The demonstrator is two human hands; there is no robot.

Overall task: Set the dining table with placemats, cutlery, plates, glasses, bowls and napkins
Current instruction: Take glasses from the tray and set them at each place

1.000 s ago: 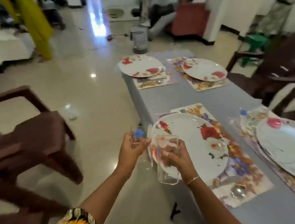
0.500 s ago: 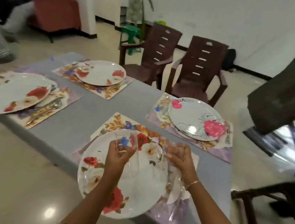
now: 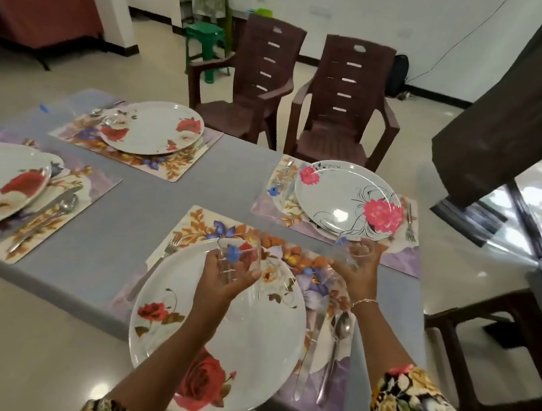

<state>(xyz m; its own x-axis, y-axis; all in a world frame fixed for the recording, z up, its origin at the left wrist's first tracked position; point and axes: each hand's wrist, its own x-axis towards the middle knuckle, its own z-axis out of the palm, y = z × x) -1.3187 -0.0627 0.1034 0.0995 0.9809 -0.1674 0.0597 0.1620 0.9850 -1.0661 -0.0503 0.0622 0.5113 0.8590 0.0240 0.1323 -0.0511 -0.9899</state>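
The left hand is curled round a clear glass above the near plate. The right hand grips a second glass over the placemat corner. Each should go down upright on bare mat beyond the spoon, clear of the rims. The pink-flowered plate seems to crowd that spot.

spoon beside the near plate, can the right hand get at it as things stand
Probably not yet: the right hand grips a glass, so it is not free. The spoon itself lies uncovered on the placemat beside the knife.
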